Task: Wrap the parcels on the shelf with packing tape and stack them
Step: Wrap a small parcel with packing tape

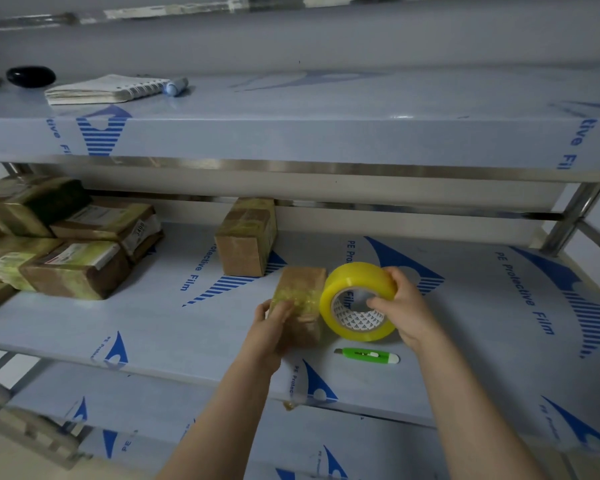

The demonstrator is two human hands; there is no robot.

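Observation:
A small brown parcel [302, 299] stands on the middle shelf [465, 306], with a band of yellowish tape across its top. My left hand [274, 327] grips its near left side. My right hand [402, 306] holds a yellow roll of packing tape [354, 289] right against the parcel's right side, fingers inside the core. A taller taped parcel [246, 233] stands behind, against the shelf's back. A stack of several taped parcels [66, 244] sits at the left of the same shelf.
A green utility knife [366, 355] lies on the shelf just in front of the roll. The upper shelf [326, 133] carries a spiral notebook [108, 88], a marker [175, 86] and a black object [31, 76]. A metal post [568, 220] stands at right.

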